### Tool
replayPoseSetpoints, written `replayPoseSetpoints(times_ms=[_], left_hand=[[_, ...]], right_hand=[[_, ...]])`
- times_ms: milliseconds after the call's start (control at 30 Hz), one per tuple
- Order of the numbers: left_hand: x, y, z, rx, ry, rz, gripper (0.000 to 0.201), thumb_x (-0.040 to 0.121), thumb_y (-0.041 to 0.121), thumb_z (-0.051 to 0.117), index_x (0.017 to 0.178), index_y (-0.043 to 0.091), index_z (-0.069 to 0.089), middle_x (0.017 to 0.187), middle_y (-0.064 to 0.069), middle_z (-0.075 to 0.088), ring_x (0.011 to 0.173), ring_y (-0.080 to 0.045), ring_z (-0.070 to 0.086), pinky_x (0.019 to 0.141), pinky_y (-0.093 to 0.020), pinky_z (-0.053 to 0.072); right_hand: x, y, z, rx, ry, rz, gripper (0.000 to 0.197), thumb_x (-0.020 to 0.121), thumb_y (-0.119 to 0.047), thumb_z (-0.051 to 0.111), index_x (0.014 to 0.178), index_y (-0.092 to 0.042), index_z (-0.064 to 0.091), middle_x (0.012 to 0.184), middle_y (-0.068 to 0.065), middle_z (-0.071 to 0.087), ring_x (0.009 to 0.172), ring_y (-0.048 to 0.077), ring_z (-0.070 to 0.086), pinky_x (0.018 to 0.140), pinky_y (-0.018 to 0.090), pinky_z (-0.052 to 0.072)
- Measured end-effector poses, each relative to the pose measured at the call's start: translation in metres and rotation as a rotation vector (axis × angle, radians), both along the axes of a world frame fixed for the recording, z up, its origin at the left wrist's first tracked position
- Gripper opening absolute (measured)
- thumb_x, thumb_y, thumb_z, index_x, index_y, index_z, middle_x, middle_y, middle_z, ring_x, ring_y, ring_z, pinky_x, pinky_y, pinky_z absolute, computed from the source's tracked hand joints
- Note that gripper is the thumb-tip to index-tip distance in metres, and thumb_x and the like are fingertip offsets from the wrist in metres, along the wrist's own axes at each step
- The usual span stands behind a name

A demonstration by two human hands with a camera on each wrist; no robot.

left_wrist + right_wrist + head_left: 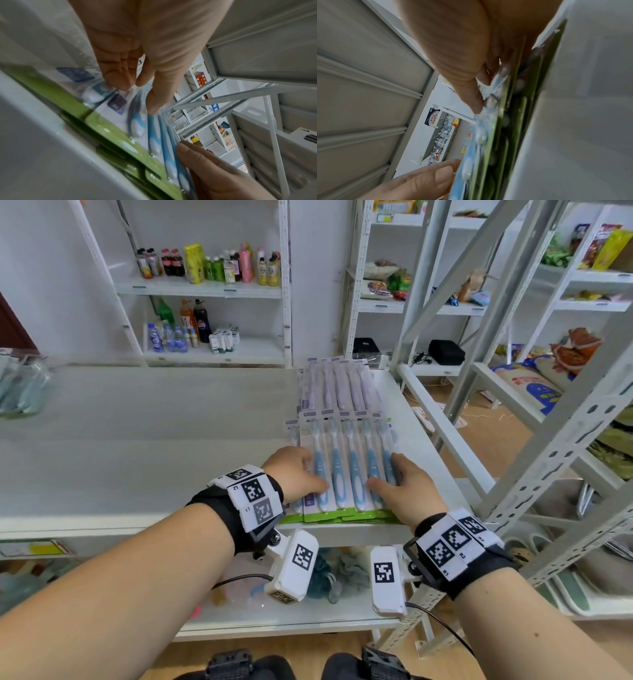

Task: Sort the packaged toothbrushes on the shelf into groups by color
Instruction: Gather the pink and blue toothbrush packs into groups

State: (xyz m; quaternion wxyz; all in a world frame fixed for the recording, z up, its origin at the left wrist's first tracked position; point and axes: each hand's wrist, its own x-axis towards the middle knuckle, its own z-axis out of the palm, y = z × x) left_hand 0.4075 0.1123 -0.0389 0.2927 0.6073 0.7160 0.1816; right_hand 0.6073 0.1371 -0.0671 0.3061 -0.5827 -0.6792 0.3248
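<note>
Both hands are down flat on the same stack. The left hand (297, 470) lies on the left side of the blue toothbrush packs (346, 463), fingers stretched out fairly straight and thumb pressing on the plastic near the bottom edge; the left wrist view shows its fingertips (120, 82) touching the clear blister. The right hand (406, 486) is on the right side, thumb laid across the handles and fingers spread along the stack's right edge — not curled around anything that I can see, just pressing.

The packs themselves: flat white cards with a clear plastic bubble, light blue and white brushes lying side by side with heads pointing away from the person, and a bright green strip along the near edge. Several cards are stacked, slightly fanned, and they sit near the front of the pale grey metal shelf (137, 446), towards its right end.

Just behind them on the same shelf is a second pile — pale purple toothbrush packs (337, 385), same card style, lined up the same way.

Further back, the white wall racks (205, 289) hold assorted drink bottles.
</note>
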Motion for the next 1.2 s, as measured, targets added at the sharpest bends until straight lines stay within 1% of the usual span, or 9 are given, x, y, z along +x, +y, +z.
replayPoseSetpoints(times_ms=[133, 300, 433, 500, 567, 633, 700, 933, 1200], left_hand=[[0.004, 0.001, 0.002, 0.020, -0.014, -0.037, 0.034, 0.076, 0.026, 0.071, 0.108, 0.018, 0.065, 0.084, 0.006, 0.060, 0.075, -0.010, 0.057, 0.070, -0.026, 0.047], [0.005, 0.003, 0.003, 0.030, 0.011, -0.052, 0.034, 0.077, 0.022, 0.070, 0.111, 0.017, 0.066, 0.073, 0.009, 0.052, 0.068, -0.008, 0.051, 0.067, -0.024, 0.042], [0.003, 0.003, 0.000, 0.047, 0.007, 0.016, 0.043, 0.077, 0.028, 0.069, 0.116, 0.011, 0.062, 0.097, 0.000, 0.060, 0.087, -0.017, 0.058, 0.082, -0.034, 0.049], [0.000, 0.002, -0.002, 0.084, 0.004, 0.085, 0.036, 0.080, 0.030, 0.065, 0.112, 0.015, 0.061, 0.112, -0.002, 0.061, 0.098, -0.020, 0.059, 0.086, -0.031, 0.049], [-0.002, 0.000, -0.005, 0.096, -0.002, 0.115, 0.009, 0.084, 0.027, 0.060, 0.090, 0.021, 0.056, 0.103, -0.001, 0.061, 0.081, -0.015, 0.057, 0.067, -0.024, 0.045], [-0.002, -0.001, -0.007, 0.082, -0.016, 0.123, 0.006, 0.088, 0.022, 0.056, 0.092, 0.020, 0.052, 0.097, 0.003, 0.052, 0.073, -0.010, 0.050, 0.054, -0.018, 0.035], [-0.003, -0.001, -0.009, 0.074, -0.044, 0.129, 0.022, 0.088, 0.020, 0.056, 0.109, 0.017, 0.052, 0.104, 0.004, 0.052, 0.085, -0.015, 0.053, 0.059, -0.019, 0.037], [-0.001, -0.002, -0.011, 0.050, -0.066, 0.097, 0.027, 0.088, 0.012, 0.051, 0.114, 0.011, 0.058, 0.112, -0.007, 0.064, 0.100, -0.024, 0.061, 0.087, -0.035, 0.049], [0.004, -0.002, -0.010, 0.046, -0.111, 0.094, 0.030, 0.087, 0.009, 0.050, 0.116, 0.010, 0.058, 0.112, -0.008, 0.065, 0.102, -0.025, 0.061, 0.091, -0.038, 0.050]], right_hand=[[0.000, 0.000, 0.000, -0.007, -0.005, 0.003, 0.058, 0.083, -0.026, 0.068, 0.135, -0.011, 0.045, 0.129, 0.005, 0.055, 0.114, 0.020, 0.054, 0.099, 0.035, 0.044], [0.000, 0.000, 0.000, -0.002, -0.007, -0.002, 0.060, 0.082, -0.027, 0.069, 0.136, -0.013, 0.044, 0.130, 0.005, 0.055, 0.113, 0.019, 0.054, 0.093, 0.029, 0.043], [0.000, -0.001, 0.000, 0.004, -0.002, 0.002, 0.056, 0.083, -0.027, 0.068, 0.132, -0.013, 0.046, 0.127, 0.003, 0.056, 0.108, 0.016, 0.054, 0.088, 0.026, 0.044], [0.001, -0.001, 0.000, 0.004, 0.006, -0.002, 0.054, 0.084, -0.027, 0.067, 0.131, -0.012, 0.047, 0.127, 0.002, 0.055, 0.106, 0.013, 0.052, 0.085, 0.024, 0.041], [0.001, 0.000, -0.001, 0.007, 0.010, 0.002, 0.049, 0.085, -0.026, 0.066, 0.128, -0.011, 0.049, 0.125, 0.002, 0.056, 0.105, 0.014, 0.053, 0.085, 0.025, 0.040], [0.000, 0.000, -0.001, 0.009, 0.012, 0.005, 0.045, 0.086, -0.025, 0.064, 0.126, -0.010, 0.050, 0.121, 0.001, 0.057, 0.099, 0.013, 0.052, 0.084, 0.025, 0.040], [0.000, 0.001, -0.002, 0.012, 0.006, 0.004, 0.041, 0.086, -0.025, 0.064, 0.123, -0.011, 0.051, 0.118, 0.002, 0.057, 0.097, 0.012, 0.051, 0.083, 0.025, 0.040], [0.001, 0.000, 0.000, 0.017, -0.019, 0.009, 0.031, 0.086, -0.025, 0.063, 0.113, -0.011, 0.054, 0.105, -0.002, 0.057, 0.091, 0.013, 0.053, 0.076, 0.025, 0.039], [0.005, -0.002, 0.003, 0.011, -0.009, 0.004, 0.043, 0.086, -0.023, 0.064, 0.125, -0.010, 0.051, 0.111, 0.000, 0.057, 0.092, 0.009, 0.049, 0.079, 0.023, 0.038]])
